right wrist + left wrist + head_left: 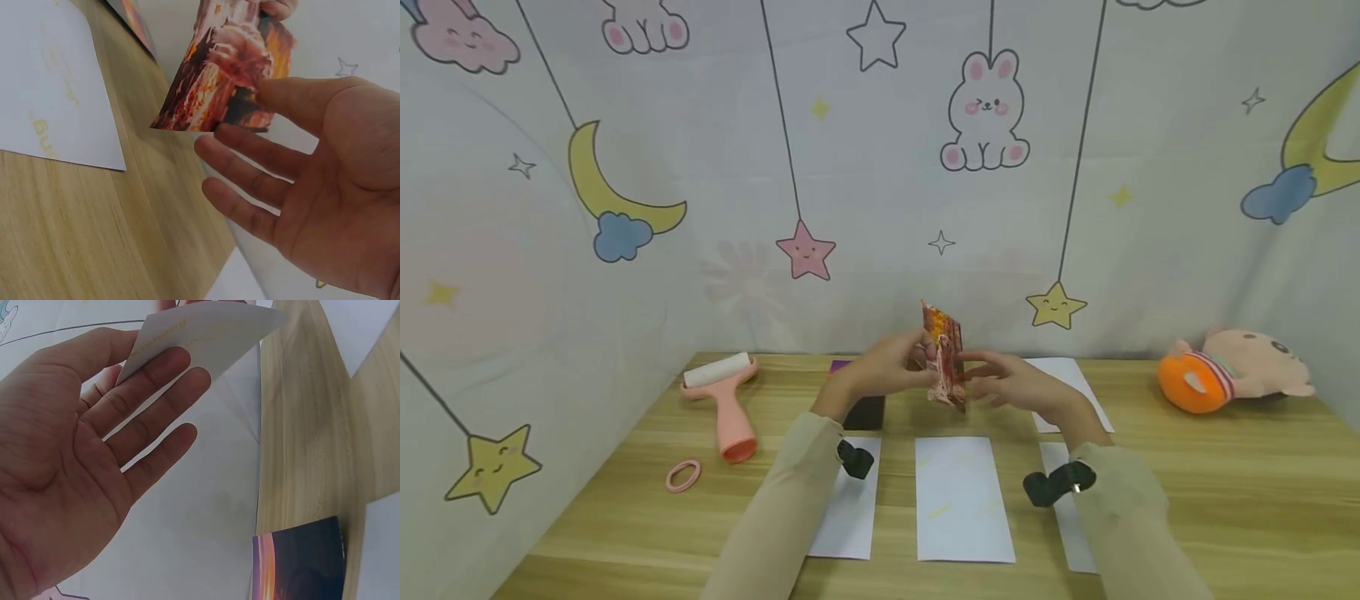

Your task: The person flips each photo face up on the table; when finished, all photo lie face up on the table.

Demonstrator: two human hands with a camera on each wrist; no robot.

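Card (946,358), rectangular, of orange-red printed, white-backed paper, is held above the wood-grain table (1232,500), long axis near upright. Its left side is pinched by the left hand (889,365); its right side is met by the right hand (1017,385), fingers loosely extended, pinch unconfirmed.

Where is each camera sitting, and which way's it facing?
Head: worn on the head, facing forward and down; shows sleeves, left hand, right hand.
Left wrist: worn there, facing the left hand and a white card side.
Right wrist: worn there, facing the right hand and the printed card.
Head and right wrist share the printed card.
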